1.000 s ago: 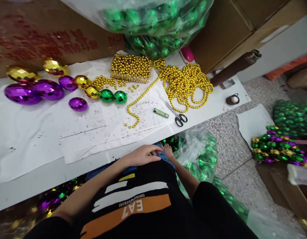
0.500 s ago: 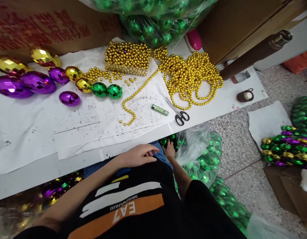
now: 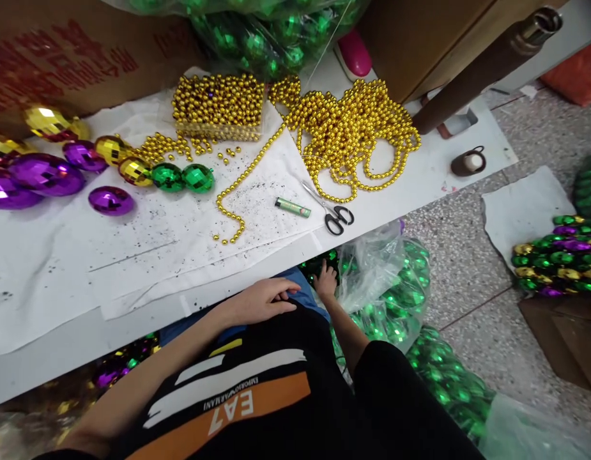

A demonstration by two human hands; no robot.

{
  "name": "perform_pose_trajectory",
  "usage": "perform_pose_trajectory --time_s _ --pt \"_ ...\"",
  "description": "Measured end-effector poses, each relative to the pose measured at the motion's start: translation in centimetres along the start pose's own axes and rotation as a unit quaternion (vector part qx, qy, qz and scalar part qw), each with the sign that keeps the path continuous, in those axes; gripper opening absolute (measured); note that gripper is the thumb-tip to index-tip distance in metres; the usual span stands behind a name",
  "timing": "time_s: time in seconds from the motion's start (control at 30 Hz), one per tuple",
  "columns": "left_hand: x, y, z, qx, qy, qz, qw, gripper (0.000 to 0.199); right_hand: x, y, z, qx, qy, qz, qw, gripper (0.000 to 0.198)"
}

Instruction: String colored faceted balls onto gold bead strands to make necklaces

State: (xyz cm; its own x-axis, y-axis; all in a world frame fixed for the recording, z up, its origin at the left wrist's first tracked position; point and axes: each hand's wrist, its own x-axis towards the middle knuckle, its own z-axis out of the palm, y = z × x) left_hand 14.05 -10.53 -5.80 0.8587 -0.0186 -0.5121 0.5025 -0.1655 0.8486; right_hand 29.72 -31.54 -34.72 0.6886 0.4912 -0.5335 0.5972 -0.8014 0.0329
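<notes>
Where right hand (image 3: 326,282) hangs, green beads (image 3: 313,264), scissors (image 3: 330,209) nearby

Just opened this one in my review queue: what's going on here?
A person's right hand is down at some green beads below the table edge; whether it grips any is unclear. The left hand rests at the lap, with nothing visible in it. On the table lie gold bead strings, scissors and a green lighter.
</notes>
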Motion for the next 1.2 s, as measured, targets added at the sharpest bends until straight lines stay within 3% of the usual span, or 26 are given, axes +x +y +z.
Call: perform_pose_trajectory --time_s 0.23,0.47,0.67,0.83,0.93,1.0,1.07,1.13,1.2 --pt "0.2 -0.2 0.1 -0.007 0.002 -0.016 1.0 0.046 2.0 1.2 -2.0 -0.012 -0.006 -0.046 0.999 0.051" --pt "0.3 0.2 0.1 0.002 0.003 -0.023 1.0 0.044 5.9 2.8 -5.3 -0.007 -0.009 -0.041 0.999 0.062" --pt "-0.3 1.5 -0.3 -0.004 0.008 0.0 1.0 0.04 6.0 4.4 -7.6 0.022 -0.047 -0.05 0.997 0.064" --pt "-1.6 2.8 -1.6 -0.099 0.063 0.02 0.993 0.039 2.4 2.8 -11.3 0.109 -0.039 -0.091 0.989 0.066" --pt "-2.3 2.4 -2.4 -0.178 0.095 0.033 0.979 0.041 -1.2 4.9 -13.0 0.195 -0.034 -0.137 0.971 0.077" --pt "-2.8 1.9 -2.5 -0.204 0.111 0.041 0.972 0.046 -3.3 7.1 -14.6 0.394 -0.029 -0.094 0.914 0.083" --pt "-3.5 1.6 -2.1 -0.226 0.121 0.06 0.965 0.063 -5.4 7.9 -17.6 0.457 -0.031 -0.096 0.884 0.088" --pt "-4.4 1.6 -1.3 -0.256 0.138 0.097 0.952 0.088 -7.5 5.5 -21.9 0.43 -0.02 -0.162 0.888 0.097" --pt "-5.6 1.7 -0.7 -0.29 0.196 0.147 0.925 0.104 -9.7 -0.5 -26.6 0.371 0.008 -0.252 0.894 0.098"
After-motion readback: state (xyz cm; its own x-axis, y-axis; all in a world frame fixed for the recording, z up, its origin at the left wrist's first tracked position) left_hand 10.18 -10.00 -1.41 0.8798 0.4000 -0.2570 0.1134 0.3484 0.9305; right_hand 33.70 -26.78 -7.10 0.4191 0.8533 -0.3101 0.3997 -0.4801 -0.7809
